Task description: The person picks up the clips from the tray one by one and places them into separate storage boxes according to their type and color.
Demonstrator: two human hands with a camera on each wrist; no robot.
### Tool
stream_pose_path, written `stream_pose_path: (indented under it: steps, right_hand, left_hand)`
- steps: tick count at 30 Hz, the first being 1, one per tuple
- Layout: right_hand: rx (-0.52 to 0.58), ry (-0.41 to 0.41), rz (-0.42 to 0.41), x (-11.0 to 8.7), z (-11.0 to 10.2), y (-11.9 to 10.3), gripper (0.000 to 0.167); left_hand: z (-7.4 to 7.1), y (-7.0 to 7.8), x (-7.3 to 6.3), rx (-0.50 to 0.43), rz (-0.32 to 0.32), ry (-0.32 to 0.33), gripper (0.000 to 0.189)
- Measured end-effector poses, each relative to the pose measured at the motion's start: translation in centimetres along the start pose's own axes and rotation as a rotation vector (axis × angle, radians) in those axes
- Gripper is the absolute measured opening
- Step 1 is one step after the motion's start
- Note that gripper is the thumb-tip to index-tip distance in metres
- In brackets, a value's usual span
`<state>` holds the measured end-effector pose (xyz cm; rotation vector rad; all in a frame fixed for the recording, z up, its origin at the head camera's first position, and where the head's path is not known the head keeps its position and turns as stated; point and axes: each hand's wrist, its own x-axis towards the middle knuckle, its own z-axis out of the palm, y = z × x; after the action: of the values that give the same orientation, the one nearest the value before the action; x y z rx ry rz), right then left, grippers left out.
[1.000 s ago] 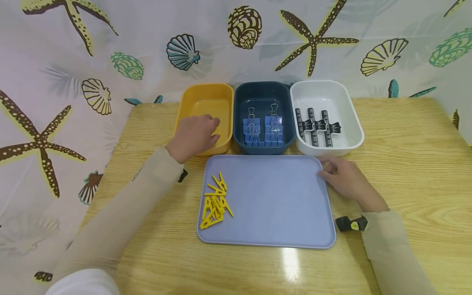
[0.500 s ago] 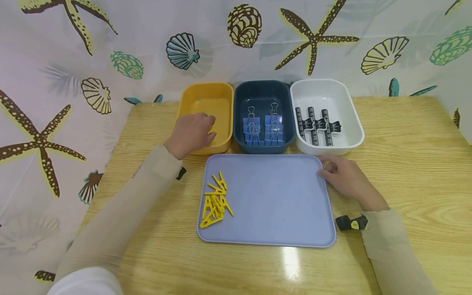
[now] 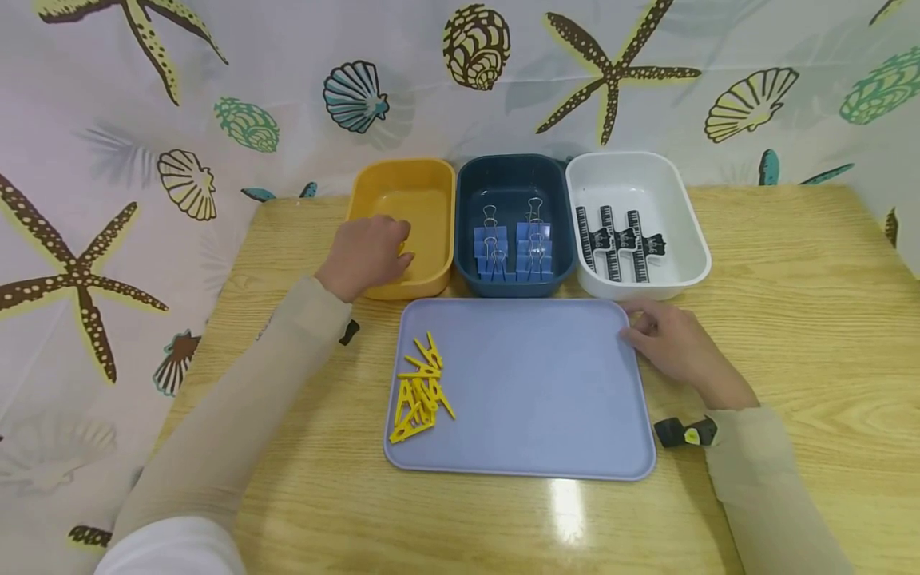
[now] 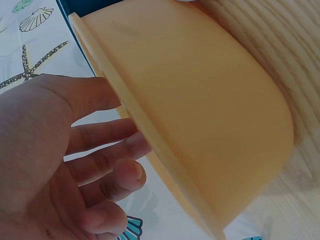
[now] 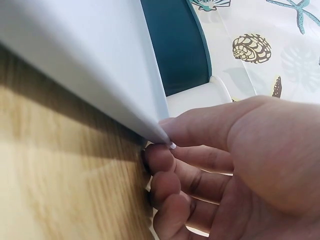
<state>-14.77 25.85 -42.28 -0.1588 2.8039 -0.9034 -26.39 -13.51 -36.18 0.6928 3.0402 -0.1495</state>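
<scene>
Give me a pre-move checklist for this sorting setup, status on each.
1. Tray held: ok, right hand pinches its edge near the far right corner.
2. Left hand at the yellow bin: ok.
3. Left hand free of clips: cannot tell, some fingers reach behind the rim.
4. Yellow clips all off the tray: not ok, a pile lies at its left side.
5. Blue binder clips inside the navy bin: ok.
6. Black-and-white clips inside the white bin: ok.

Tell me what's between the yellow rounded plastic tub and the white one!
In the head view, a dark blue rounded plastic tub holding blue metal binder clips sits between the yellow tub and white tub.
</scene>
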Motion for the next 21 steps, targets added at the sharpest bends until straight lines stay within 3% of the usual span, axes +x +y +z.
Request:
stream_pose_path:
  steps: [13, 21]
  right_hand:
    - [0.0, 0.004, -0.011, 0.0, 0.0, 0.2, 0.036]
    - [0.0, -0.004, -0.003, 0.0, 0.0, 0.2, 0.037]
  left_hand:
    - [0.3, -0.9, 0.4, 0.005, -0.049, -0.06, 0.025]
    - [0.6, -1.2, 0.7, 0.008, -0.064, -0.064, 0.027]
